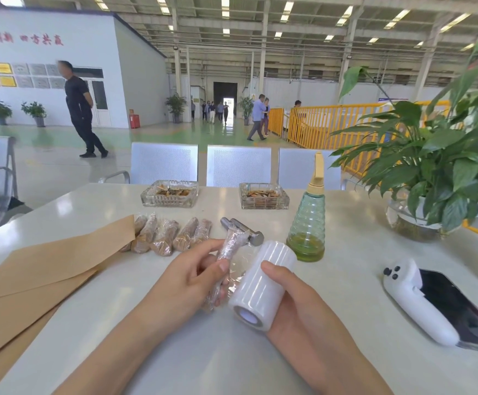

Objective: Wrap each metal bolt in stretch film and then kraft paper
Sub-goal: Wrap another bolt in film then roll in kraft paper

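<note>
Both hands up over the desk (346, 266), a film-covered bolt in one and the roll in the other.

The left hand (186, 277) has its grip closed around a metal bolt (229, 248) already sheathed in clear stretch film, tilted with its head toward 12 o'clock. The right hand (297, 303) grips the white stretch film roll (263, 283), thumb on top, and a loose sheet of film runs from the roll to the bolt. At 12 o'clock from the hands lie two bare bolts (243, 228); at 11 o'clock sits a row of wrapped bundles (166, 233). Kraft paper sheets (41, 277) lie at 9 o'clock. A green spray bottle (307, 223) stands at 1 o'clock, a phone (457, 303) at 3 o'clock.
</note>
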